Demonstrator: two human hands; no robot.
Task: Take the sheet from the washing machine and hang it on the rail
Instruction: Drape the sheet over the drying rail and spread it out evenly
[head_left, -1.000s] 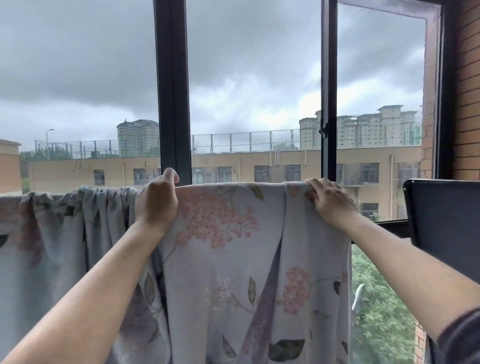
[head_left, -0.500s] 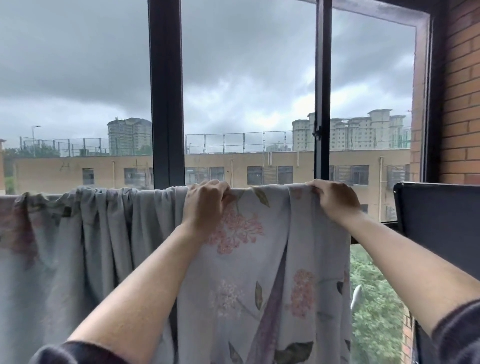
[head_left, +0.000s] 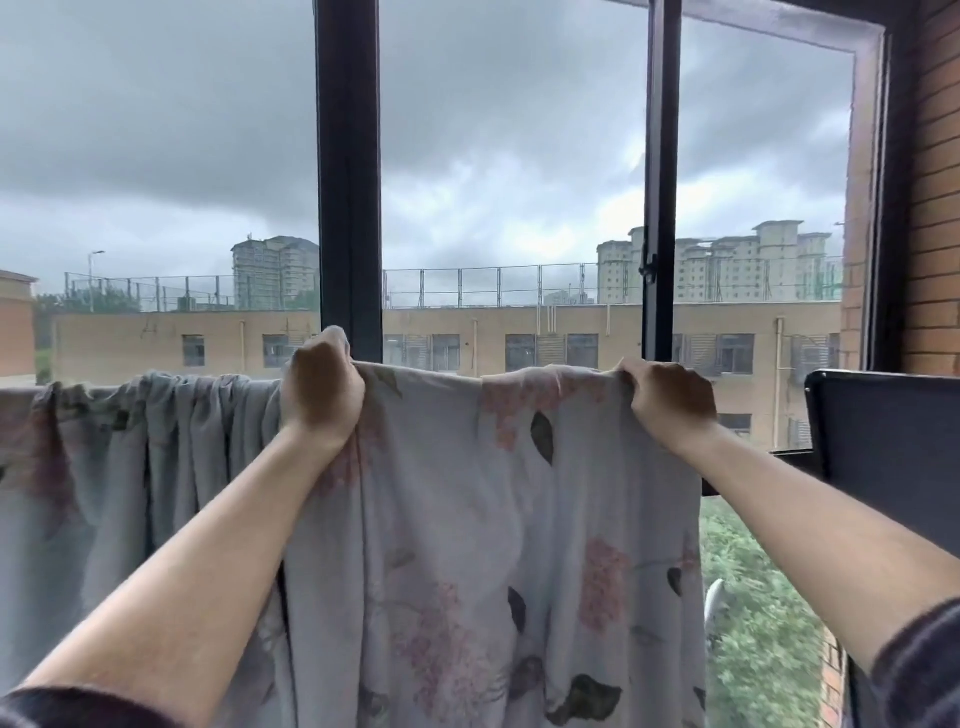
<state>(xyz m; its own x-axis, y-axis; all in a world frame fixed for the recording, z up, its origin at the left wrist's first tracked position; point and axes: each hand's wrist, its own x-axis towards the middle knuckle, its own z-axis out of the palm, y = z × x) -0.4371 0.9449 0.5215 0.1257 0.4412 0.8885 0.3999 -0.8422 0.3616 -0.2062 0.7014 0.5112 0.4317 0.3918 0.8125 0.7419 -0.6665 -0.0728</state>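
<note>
Gripping the top fold of the sheet (head_left: 467, 519) in both fists, the person holds one stretch of it level: the left hand (head_left: 322, 389) curls round the cloth near the middle of the view, and the right hand (head_left: 670, 402) clutches it near the sheet's right edge. The sheet's long axis runs left to right along the rail, which is hidden under the cloth, and the held stretch sags slightly between the hands. Beyond the left hand the cloth hangs gathered in tight pleats, so any further spreading probably lies that way, nearest the left hand. The sheet is pale grey-blue, limp, printed with pink flower clusters and dark leaves.
</note>
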